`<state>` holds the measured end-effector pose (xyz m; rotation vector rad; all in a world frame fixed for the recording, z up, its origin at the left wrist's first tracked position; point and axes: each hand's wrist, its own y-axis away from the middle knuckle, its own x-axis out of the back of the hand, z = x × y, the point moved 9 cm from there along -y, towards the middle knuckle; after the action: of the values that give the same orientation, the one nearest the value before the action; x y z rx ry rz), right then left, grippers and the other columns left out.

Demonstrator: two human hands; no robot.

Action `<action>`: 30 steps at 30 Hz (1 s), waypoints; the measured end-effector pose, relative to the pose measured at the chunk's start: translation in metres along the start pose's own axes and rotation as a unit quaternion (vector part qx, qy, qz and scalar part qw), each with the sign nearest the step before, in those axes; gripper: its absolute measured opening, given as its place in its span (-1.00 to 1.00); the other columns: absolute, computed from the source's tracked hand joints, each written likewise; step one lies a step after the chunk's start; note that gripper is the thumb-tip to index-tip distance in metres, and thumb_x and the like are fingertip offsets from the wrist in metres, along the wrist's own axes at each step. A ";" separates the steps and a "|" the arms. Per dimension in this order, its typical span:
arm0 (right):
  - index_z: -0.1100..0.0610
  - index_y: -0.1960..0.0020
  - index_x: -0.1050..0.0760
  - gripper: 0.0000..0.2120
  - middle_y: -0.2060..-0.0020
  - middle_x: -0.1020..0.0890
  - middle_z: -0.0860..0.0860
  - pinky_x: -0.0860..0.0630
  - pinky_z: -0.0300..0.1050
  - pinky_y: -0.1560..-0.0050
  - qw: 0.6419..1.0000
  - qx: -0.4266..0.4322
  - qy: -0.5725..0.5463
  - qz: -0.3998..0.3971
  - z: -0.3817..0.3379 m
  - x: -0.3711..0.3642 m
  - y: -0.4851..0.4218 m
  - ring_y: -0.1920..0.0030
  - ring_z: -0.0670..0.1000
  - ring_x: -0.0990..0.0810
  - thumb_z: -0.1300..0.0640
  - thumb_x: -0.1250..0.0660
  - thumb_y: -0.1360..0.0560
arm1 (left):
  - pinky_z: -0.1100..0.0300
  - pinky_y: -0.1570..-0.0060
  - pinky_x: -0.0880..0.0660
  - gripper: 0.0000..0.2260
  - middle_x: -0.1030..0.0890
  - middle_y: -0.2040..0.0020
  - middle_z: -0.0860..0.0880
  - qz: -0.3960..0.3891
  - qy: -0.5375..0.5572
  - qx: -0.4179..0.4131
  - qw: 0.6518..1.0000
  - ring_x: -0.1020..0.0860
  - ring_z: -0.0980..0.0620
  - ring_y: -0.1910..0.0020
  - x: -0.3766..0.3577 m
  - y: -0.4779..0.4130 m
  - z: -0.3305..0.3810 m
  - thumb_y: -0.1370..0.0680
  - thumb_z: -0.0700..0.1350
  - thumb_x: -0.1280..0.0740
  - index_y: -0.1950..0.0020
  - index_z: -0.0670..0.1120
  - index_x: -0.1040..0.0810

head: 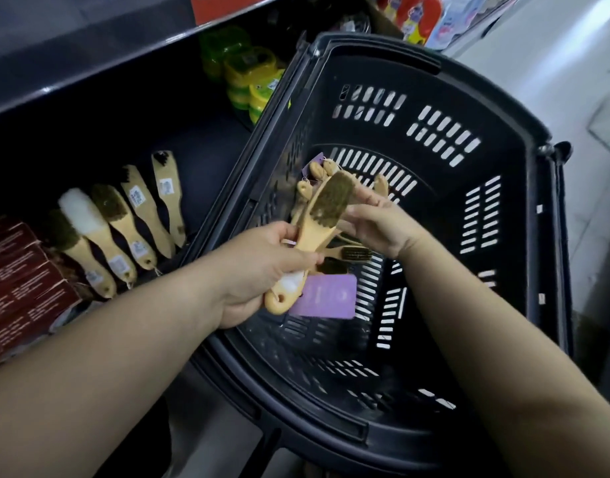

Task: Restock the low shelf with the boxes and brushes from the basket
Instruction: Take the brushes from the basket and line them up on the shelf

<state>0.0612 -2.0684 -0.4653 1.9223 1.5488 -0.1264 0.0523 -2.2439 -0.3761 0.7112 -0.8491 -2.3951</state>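
Over the black plastic basket [434, 215], my left hand [262, 270] grips a bundle of wooden-handled brushes [326, 208] by their handles, a purple tag [331, 295] hanging below. My right hand [376, 225] holds the far side of the bundle near the bristle ends; its fingers are partly hidden behind the brushes. On the low shelf [207, 150] at left lie several brushes in a row [124, 222], beside dark red boxes [17, 270].
Yellow-green tins [248, 74] are stacked deeper on the low shelf. An upper shelf edge [89, 53] overhangs it. Colourful packaged goods [424, 15] hang at the top right. Pale floor [572, 63] lies right of the basket.
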 end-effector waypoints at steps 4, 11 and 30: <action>0.20 -0.30 -0.40 -0.52 -0.24 -0.51 0.19 -0.43 -0.01 -0.25 0.810 -0.215 0.523 0.156 0.091 0.064 -0.015 -0.26 0.19 -0.48 0.06 -0.41 -0.45 | 0.20 -0.08 -0.45 -0.77 -0.68 0.00 0.00 0.026 -0.034 -0.030 0.999 -0.59 0.06 -0.09 0.002 -0.004 0.003 -0.58 -0.30 -0.21 -0.22 -0.14 -0.42; 0.10 -0.44 -0.22 -0.57 -0.37 -0.31 0.17 -0.37 0.10 -0.25 0.552 -0.225 0.798 0.091 0.139 0.075 -0.022 -0.32 0.23 -0.33 0.12 -0.12 -0.58 | 0.24 -0.02 -0.42 -0.83 -0.68 0.12 0.20 0.059 -0.098 -0.071 0.991 -0.60 0.28 0.08 0.009 -0.007 0.006 -0.61 -0.20 -0.19 -0.15 -0.01 -0.47; 0.04 -0.09 -0.50 -0.63 0.04 -0.63 -0.02 -0.54 -0.15 -0.05 0.793 -0.269 0.538 -0.098 0.075 0.007 0.002 -0.02 0.03 -0.59 0.30 -0.48 -0.35 | 0.16 0.15 -0.41 -0.81 -0.59 0.00 -0.09 0.115 -0.195 -0.032 0.973 -0.54 -0.13 -0.02 0.023 0.001 -0.009 -0.56 -0.28 -0.19 0.06 -0.03 -0.53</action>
<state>0.0885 -2.1032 -0.5262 1.3387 2.1182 1.4009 0.0408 -2.2617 -0.3886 0.1029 -0.9434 -2.3693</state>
